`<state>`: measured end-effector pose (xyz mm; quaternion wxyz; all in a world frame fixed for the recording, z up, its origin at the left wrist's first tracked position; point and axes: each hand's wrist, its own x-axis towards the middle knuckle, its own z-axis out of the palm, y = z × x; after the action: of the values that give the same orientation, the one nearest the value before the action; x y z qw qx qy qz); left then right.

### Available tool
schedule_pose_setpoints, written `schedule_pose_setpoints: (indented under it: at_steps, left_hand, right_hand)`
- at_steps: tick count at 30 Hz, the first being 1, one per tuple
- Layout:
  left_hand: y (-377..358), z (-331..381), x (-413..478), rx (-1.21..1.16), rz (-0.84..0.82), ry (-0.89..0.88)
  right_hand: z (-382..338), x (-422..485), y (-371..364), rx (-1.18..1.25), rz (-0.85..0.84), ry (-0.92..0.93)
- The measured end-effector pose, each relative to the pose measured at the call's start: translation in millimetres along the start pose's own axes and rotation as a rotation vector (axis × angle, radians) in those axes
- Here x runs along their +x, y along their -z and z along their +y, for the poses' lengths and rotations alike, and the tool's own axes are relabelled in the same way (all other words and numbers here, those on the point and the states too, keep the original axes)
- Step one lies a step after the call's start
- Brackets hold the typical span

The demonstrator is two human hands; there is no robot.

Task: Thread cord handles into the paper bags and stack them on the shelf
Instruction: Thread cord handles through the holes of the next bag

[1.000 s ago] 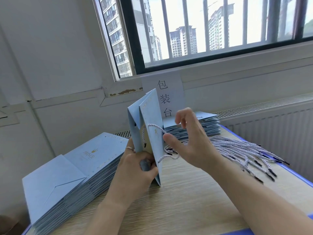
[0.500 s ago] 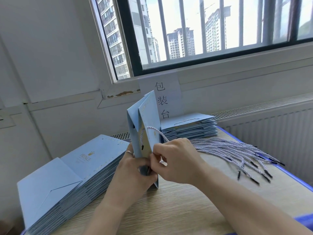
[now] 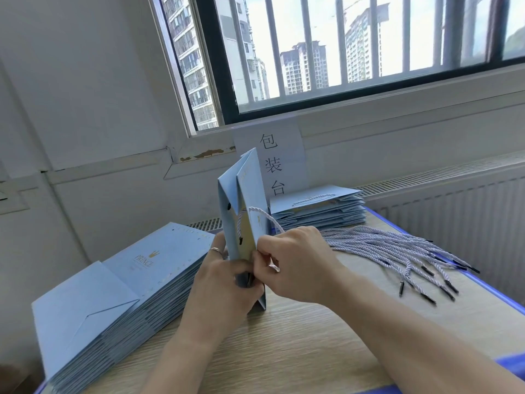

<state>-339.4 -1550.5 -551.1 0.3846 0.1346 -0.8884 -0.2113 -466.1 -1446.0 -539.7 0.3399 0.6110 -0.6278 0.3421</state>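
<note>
A light blue paper bag (image 3: pixel 247 194) stands folded on edge on the wooden table (image 3: pixel 284 336). My left hand (image 3: pixel 227 282) grips its lower edge from the left. My right hand (image 3: pixel 295 263) pinches a white-and-blue twisted cord (image 3: pixel 264 216) against the bag's right face; the cord loops up from my fingers to a hole in the bag. A second cord end hangs inside the bag.
A tall stack of flat blue bags (image 3: pixel 119 285) lies at the left. A lower stack with cords fitted (image 3: pixel 318 207) sits at the back. Several loose cords (image 3: pixel 397 251) fan out at the right. A paper sign (image 3: pixel 272 163) hangs under the window, by a radiator (image 3: pixel 454 211).
My right hand came down from the bag's upper right to its lower face, drawing the cord with it, and now meets my left hand. The bag stays upright.
</note>
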Motion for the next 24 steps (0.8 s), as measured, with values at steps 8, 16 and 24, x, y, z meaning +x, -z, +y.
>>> schedule_pose_setpoints:
  at_steps: [8, 16, 24]
  left_hand:
    - [-0.3, 3.0, 0.6, -0.029, 0.010, 0.029]
    - [-8.3, 4.8, -2.7, 0.234, 0.038, 0.000]
    - [4.8, 5.6, -2.6, 0.125, 0.060, -0.011]
  right_hand:
    - [0.8, -0.1, 0.1, 0.002, 0.015, -0.019]
    - [-0.8, 0.5, -1.2, -0.047, 0.038, -0.040]
    - [-0.1, -0.1, -0.3, -0.072, 0.054, -0.074]
